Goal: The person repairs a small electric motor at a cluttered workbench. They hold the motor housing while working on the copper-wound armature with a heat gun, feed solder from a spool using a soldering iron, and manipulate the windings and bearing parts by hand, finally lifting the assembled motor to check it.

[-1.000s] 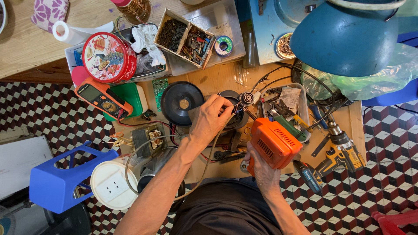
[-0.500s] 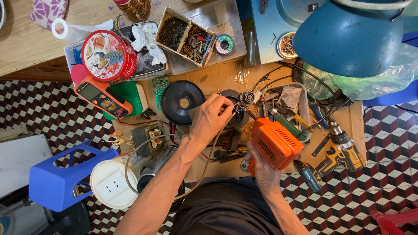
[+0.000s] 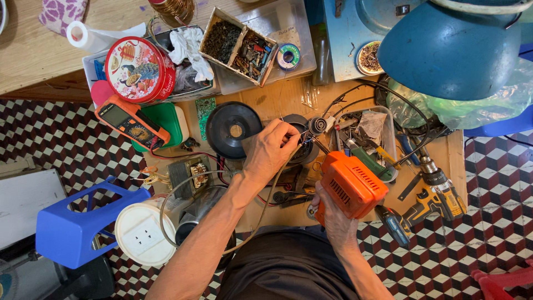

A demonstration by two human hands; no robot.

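Orange plastic fills my right hand (image 3: 333,214): I grip the handle of a soldering gun (image 3: 351,183), and my palm hides most of that handle, so only the boxy body and the thin tip (image 3: 321,148) running up-left show. The tip ends just beside a small round coil part (image 3: 317,125), though I cannot tell whether it touches. My left hand (image 3: 272,149) is closed, fingertips pinched at something near that part; the knuckles cover it, and I cannot make out what I am holding. A grey wire (image 3: 183,189) loops from under my left wrist and back toward my body. Under my left hand a dark round piece (image 3: 304,151) is half covered. Left of it lies a black disc (image 3: 233,129) on the cardboard-topped surface (image 3: 277,100). A blue lamp shade (image 3: 449,47) cuts off the upper right corner. A yellow drill (image 3: 430,191) lies to the right, partly hanging past the edge.
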